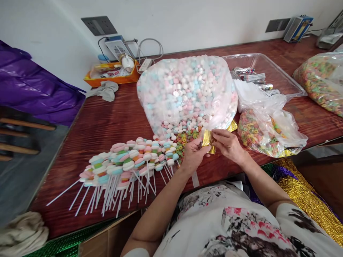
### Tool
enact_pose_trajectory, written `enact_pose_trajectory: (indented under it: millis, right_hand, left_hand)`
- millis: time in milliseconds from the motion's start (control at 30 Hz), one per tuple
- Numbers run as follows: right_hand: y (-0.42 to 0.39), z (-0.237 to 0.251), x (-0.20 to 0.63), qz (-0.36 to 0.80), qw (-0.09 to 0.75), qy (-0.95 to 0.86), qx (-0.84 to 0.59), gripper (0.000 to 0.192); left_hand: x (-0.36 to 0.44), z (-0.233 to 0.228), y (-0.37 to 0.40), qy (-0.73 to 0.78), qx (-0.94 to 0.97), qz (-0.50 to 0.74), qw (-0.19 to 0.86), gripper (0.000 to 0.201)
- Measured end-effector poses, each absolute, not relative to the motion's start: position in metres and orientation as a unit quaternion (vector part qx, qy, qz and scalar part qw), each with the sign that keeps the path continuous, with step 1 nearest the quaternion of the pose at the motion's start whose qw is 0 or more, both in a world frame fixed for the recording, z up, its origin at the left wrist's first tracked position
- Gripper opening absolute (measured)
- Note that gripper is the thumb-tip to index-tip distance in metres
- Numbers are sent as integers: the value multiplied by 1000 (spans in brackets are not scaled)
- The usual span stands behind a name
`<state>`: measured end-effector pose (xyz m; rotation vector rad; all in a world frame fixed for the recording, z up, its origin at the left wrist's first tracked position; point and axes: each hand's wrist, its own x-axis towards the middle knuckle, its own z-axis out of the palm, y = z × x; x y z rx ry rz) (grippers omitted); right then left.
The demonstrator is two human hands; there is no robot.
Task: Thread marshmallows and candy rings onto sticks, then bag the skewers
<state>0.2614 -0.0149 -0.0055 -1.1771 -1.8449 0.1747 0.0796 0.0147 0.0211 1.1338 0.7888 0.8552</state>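
Note:
My left hand (193, 154) is closed around a small bundle of shiny gold twist ties (207, 140), thumb on top. Fingers of my right hand (227, 143) are pinched at the bundle's right edge; anything thin between them is too small to see. Just behind the hands, pink, white and blue round candies spill from a large clear bag (184, 89). Colored ring-shaped pieces (184, 140) lie beside my left hand. To the left is a pile of candy sticks (128, 162), stacked pastel pieces on white sticks.
A smaller bag of colored rings (258, 132) lies right of my hands, with white sticks and packets in a clear tray (289, 80) behind. Another ring bag (321, 82) sits far right. An orange box (112, 79), a grey cloth (105, 90) and a power strip (146, 65) are back left.

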Motion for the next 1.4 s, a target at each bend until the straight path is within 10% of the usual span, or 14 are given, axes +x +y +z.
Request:
enact_pose_trajectory:
  millis: [600, 1000, 1400]
  right_hand:
    - [-29, 8, 229, -10, 263, -753, -603, 20]
    - [-35, -53, 217, 128, 401, -638, -645, 32]
    - [-33, -57, 214, 106, 359, -662, -649, 47]
  left_hand:
    - [74, -8, 15, 386, 712, 431, 397, 31]
    - [75, -47, 9, 452, 703, 369, 408, 55]
    - [76, -52, -2, 391, 784, 380, 296, 55]
